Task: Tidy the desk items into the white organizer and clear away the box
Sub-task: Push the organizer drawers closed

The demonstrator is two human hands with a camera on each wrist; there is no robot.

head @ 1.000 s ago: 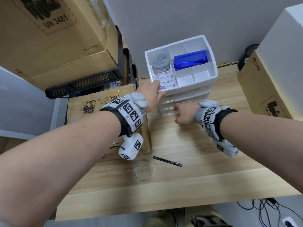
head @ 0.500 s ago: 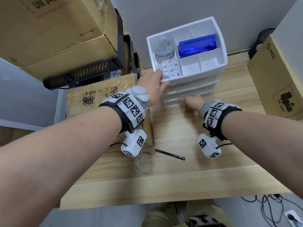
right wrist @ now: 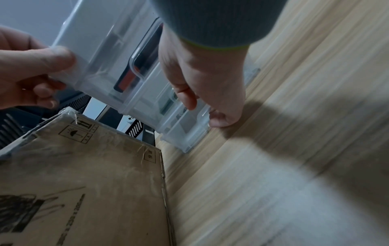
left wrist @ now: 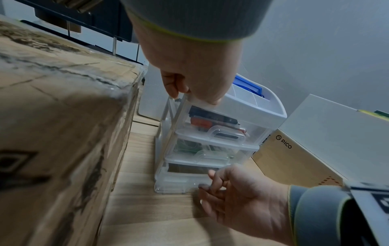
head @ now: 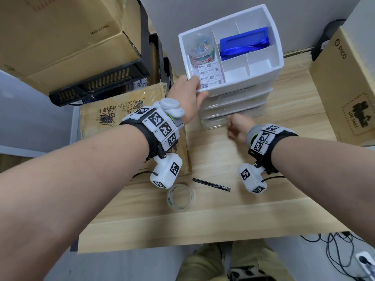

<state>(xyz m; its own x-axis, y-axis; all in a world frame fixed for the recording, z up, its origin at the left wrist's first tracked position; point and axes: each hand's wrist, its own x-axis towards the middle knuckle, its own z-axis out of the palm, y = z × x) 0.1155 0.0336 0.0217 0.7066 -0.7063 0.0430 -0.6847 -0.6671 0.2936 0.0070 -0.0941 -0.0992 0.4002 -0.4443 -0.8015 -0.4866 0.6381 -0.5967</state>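
The white organizer (head: 263, 78) stands at the back of the wooden desk, its top tray holding a jar of clips (head: 200, 50), sticky notes (head: 210, 75) and a blue card holder (head: 245, 44). My left hand (head: 197, 88) grips the tray's front-left corner (left wrist: 242, 103), thumb on the front. My right hand (head: 231, 126) has its fingers curled on the handle of the clear bottom drawer (left wrist: 179, 183), which stands out a little. In the right wrist view thumb and fingertips (right wrist: 219, 121) pinch that handle. A tape roll (head: 180, 196) and a black pen (head: 211, 184) lie near the desk's front.
A flat worn cardboard box (head: 121, 118) lies on the desk's left, close to the organizer. A large PICO carton (head: 349, 92) stands at the right. More cartons and a black rack (head: 97, 88) sit at the back left. Cables (head: 341, 252) hang beyond the front edge.
My right hand turned from palm-down at the organizer's base to a curled grip on the bottom drawer's handle and drew back slightly. The left hand kept its hold on the corner.
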